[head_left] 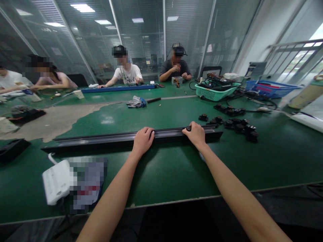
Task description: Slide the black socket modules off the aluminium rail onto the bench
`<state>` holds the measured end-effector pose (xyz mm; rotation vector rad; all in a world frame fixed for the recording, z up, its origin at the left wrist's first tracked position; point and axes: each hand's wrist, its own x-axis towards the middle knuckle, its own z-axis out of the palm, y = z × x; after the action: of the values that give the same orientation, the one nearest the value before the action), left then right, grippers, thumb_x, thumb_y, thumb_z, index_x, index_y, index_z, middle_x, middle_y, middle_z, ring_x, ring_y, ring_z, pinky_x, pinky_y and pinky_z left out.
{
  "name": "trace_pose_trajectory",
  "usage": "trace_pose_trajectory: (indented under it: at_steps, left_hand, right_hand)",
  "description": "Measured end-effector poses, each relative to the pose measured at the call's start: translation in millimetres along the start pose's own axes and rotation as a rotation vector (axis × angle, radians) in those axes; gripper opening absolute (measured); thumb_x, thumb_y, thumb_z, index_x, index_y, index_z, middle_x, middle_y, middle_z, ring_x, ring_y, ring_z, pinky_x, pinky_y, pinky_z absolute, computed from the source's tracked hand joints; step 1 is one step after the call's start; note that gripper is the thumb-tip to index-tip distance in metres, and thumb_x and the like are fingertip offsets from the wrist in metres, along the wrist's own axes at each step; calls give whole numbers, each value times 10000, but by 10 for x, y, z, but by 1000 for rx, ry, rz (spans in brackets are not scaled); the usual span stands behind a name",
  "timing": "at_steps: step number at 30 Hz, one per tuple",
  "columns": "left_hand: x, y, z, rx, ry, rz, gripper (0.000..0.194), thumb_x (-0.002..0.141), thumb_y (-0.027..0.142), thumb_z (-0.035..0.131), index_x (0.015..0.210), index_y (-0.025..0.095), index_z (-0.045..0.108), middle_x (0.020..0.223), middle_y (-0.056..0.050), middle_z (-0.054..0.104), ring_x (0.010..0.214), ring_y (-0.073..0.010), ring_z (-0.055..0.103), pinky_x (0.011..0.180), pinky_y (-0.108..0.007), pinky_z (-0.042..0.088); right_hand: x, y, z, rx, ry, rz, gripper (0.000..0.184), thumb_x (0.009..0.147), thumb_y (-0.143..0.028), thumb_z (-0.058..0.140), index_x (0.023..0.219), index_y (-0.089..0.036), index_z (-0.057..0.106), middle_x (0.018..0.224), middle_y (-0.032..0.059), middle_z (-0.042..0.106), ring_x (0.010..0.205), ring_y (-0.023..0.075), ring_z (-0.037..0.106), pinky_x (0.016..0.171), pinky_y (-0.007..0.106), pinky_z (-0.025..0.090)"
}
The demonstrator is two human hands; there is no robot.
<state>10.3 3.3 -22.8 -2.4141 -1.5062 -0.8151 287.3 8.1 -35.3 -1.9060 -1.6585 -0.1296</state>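
A long black metal rail (121,138) lies across the green work mat in front of me. My left hand (143,141) rests on its top with the fingers curled over it. My right hand (194,135) grips the rail further right, beside a small black part (188,128) at the fingertips. Just past the rail's right end lie several black actuator-like modules (239,129), a short way from my right hand and not touching it.
A white device (57,181) and a pixelated item (87,185) sit near the mat's front edge. Beyond stand a green basket of cables (214,92) and a blue basket (270,89). Co-workers (126,69) sit across the table beside a blue rail (118,88).
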Motion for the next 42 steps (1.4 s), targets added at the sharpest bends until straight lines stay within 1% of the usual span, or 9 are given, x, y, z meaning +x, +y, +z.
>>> trace_pose_trajectory:
  at_steps: [5,8,11,14,17,19,25,36,42]
  left_hand:
    - [1,-9,0,-2,-6,7,301,1028,320,388,1116,202,650,1120,-93,681,1030,-235,636,927,-376,493]
    - [4,-21,6,0,-4,14,305,1032,321,382,1119,203,649,1114,-90,682,1030,-233,637,926,-372,494]
    - [4,-25,6,15,3,16,304,1031,321,383,1118,203,649,1107,-90,682,1023,-232,641,917,-368,497]
    - [2,-19,-5,16,3,16,295,1029,319,388,1117,211,648,1098,-87,682,1016,-229,644,912,-366,501]
    - [2,-7,-14,7,-7,13,293,1030,316,386,1114,215,648,1102,-85,682,1023,-229,642,920,-366,498]
    - [5,-1,-15,-3,-10,10,295,1030,316,386,1112,208,649,1108,-90,681,1032,-233,639,926,-371,495]
    - [17,-6,-1,-13,-17,5,298,1026,325,390,1122,213,649,1126,-93,677,1039,-238,636,929,-378,493]
    - [15,0,0,-5,-22,3,308,1030,328,381,1125,205,647,1128,-96,678,1041,-240,635,929,-380,492]
    - [13,2,2,3,-17,0,301,1028,331,387,1124,214,647,1125,-89,677,1045,-238,636,927,-373,491]
  right_hand:
    - [65,43,2,-32,-64,-36,209,860,-362,570,950,-174,557,927,136,687,840,256,614,727,327,392]
    - [150,131,-28,-57,-155,-119,198,877,-360,585,941,-176,548,889,121,681,809,240,612,710,313,391]
    - [192,237,-47,5,-212,-217,218,877,-390,612,924,-189,542,858,88,669,794,221,605,706,298,392]
    - [146,291,-27,93,-158,-227,235,887,-424,592,923,-197,544,875,79,665,799,215,601,707,296,394]
    - [67,281,4,103,-71,-177,231,896,-434,561,912,-203,555,907,88,668,831,230,601,722,310,394]
    - [36,263,12,107,-48,-176,220,895,-424,552,896,-205,559,905,93,668,851,236,600,746,319,398]
    - [41,245,-14,103,-32,-163,200,886,-402,543,859,-204,555,885,100,658,850,239,586,773,334,401]
    - [14,225,-22,55,1,-135,175,884,-369,516,871,-200,563,911,110,659,872,255,575,782,347,395]
    - [30,240,-23,33,-18,-138,178,888,-366,509,887,-196,559,906,114,659,873,259,575,787,350,394]
